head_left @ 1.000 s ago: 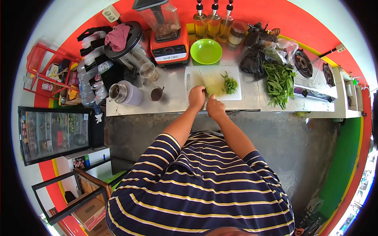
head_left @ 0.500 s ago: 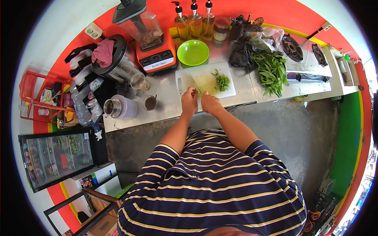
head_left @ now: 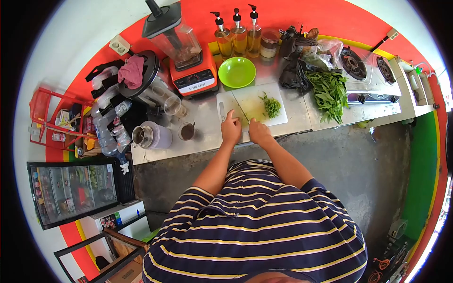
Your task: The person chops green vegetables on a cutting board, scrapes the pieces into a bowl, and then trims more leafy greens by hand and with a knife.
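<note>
A white cutting board (head_left: 226, 100) lies on the metal counter before me. My right hand (head_left: 259, 132) is wrapped around the handle of a knife (head_left: 239, 105), whose thin blade runs up and left across the board. The handle is hidden in the fist. To the left of the blade, my left hand (head_left: 230, 129) is at the board's near edge, its index finger stretched out and apart from the others. A few small green bits show between the two hands. Chopped green leaves (head_left: 272, 108) sit in a small pile on the board's right side.
Behind the board stands a green bowl (head_left: 237, 72), beside an orange blender (head_left: 194, 75). Pump bottles (head_left: 239, 39) line the wall. Leafy greens (head_left: 328, 93) lie right, near a gas stove (head_left: 372, 85). A glass of dark liquid (head_left: 187, 131) and a flask (head_left: 153, 135) stand left.
My left hand's fingers have loosened from a pinch, and the index finger now stretches forward. My right hand keeps hold of the knife. The whole view has shifted slightly.
</note>
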The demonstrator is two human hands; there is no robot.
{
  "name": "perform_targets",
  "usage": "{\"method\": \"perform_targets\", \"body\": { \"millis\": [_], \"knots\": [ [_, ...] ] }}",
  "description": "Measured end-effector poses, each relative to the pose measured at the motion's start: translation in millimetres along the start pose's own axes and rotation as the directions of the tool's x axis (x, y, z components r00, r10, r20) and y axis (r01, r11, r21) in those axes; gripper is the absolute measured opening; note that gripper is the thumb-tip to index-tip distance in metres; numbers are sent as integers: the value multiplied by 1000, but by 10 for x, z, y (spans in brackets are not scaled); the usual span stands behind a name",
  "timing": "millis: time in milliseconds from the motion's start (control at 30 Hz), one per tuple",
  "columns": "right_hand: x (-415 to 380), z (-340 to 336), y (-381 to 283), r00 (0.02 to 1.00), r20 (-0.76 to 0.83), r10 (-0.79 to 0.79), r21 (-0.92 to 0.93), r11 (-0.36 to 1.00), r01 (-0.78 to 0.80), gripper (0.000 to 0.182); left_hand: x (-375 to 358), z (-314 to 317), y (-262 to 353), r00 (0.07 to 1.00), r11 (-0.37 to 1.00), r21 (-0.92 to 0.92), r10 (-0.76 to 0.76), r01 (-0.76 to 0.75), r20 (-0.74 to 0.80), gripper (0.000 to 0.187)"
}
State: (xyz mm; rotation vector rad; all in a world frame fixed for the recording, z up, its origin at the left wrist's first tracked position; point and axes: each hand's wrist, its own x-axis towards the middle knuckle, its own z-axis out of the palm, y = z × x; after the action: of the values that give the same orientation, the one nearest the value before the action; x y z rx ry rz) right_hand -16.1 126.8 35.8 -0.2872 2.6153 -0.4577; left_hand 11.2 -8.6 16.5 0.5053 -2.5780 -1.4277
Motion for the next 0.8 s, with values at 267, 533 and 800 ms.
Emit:
{"method": "perform_targets", "body": {
  "millis": [267, 533, 800],
  "knots": [
    [-356, -671, 328, 977, -214, -8, 136, 990, 37, 31, -137, -124, 706, 877, 872, 144, 438, -468, 198, 68],
    [-782, -932, 467, 931, -356, -86, 148, 978, 147, 27, -192, -7, 847, 832, 822, 196, 472, -535, 291, 64],
    [-1124, -1114, 685, 909, -413, -49, 112, 988, 104, 25, 62, 44, 658, 829, 812, 229, 456, -537, 324, 70]
  ]
}}
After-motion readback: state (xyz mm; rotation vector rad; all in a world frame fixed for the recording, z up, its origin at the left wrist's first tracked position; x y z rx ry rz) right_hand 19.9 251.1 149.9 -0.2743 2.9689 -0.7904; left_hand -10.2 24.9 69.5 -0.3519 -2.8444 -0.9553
